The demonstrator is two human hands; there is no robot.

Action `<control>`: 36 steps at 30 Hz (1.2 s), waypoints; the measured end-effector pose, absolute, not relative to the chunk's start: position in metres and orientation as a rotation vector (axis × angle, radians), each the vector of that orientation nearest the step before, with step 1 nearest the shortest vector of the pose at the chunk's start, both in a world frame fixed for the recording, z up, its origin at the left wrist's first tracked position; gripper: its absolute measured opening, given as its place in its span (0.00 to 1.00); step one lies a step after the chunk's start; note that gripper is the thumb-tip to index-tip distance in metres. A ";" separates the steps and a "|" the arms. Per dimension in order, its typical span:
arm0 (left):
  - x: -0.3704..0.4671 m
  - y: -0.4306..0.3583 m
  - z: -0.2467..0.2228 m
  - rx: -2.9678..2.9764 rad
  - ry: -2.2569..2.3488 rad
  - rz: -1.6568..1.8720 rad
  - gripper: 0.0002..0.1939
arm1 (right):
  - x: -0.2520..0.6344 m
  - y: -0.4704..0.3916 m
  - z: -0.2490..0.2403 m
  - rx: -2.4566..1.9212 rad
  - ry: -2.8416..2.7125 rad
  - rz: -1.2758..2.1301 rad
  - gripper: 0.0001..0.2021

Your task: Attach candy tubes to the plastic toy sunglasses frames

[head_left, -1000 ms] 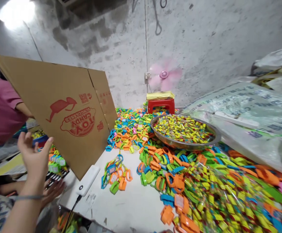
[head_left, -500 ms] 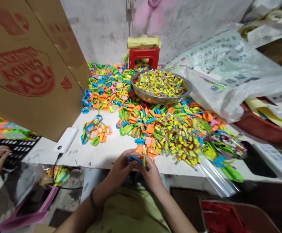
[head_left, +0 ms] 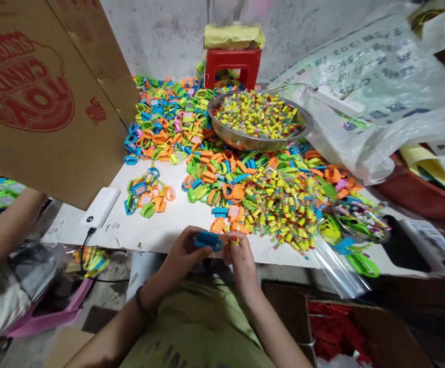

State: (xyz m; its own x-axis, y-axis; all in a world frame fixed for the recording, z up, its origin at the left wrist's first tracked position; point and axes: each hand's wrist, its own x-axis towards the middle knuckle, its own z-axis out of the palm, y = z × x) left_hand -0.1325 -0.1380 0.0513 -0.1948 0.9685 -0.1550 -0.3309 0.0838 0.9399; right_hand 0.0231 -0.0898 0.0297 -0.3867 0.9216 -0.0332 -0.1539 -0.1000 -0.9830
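Between thumb and fingers, my left hand [head_left: 187, 251] grips a blue toy watch [head_left: 208, 240] above the front edge of the white table [head_left: 153, 234]. Close beside it, my right hand [head_left: 241, 258] is closed on a small yellow candy tube [head_left: 234, 239] with a red end. Loose orange, green and blue toy watches [head_left: 207, 176] lie beyond my hands. To their right is a pile of yellow candy tubes [head_left: 287, 209]. A small group of watches and tubes [head_left: 149, 194] sits apart on the left.
A metal bowl [head_left: 241, 140] of candy tubes stands before a red stool [head_left: 233, 59]. On the left are a cardboard box [head_left: 53, 138], a white power bank [head_left: 103, 204] and another person's arm [head_left: 11, 230]. Plastic sacks [head_left: 360, 92] and a black phone [head_left: 404, 245] are on the right.
The blue watch has turned to show its broad side, and my hands have moved slightly apart. The camera view has shifted. At the left, the other person's arm has reached farther in behind the box.
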 end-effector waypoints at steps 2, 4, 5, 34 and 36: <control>-0.133 -0.139 0.052 0.754 1.204 1.449 0.17 | 0.027 -0.091 0.029 -0.892 -1.333 1.557 0.19; -0.134 -0.141 0.055 0.739 1.216 1.428 0.18 | 0.030 -0.093 0.029 -0.893 -1.414 1.468 0.17; -0.134 -0.142 0.057 0.734 1.202 1.407 0.18 | 0.031 -0.094 0.030 -0.905 -1.486 1.424 0.16; -0.132 -0.154 0.071 1.120 1.296 1.174 0.16 | 0.036 -0.088 0.047 -0.857 -2.107 0.835 0.04; -0.134 -0.155 0.071 1.131 1.371 1.103 0.16 | 0.038 -0.088 0.050 -0.886 -2.265 0.722 0.04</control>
State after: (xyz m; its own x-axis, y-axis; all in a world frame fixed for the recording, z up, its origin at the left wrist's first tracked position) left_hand -0.1337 -0.1549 0.0708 -0.0595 0.9881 -0.1418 0.0733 0.1460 0.9866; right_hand 0.0382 -0.0877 0.0496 -0.6002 0.7303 0.3262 0.4065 0.6298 -0.6620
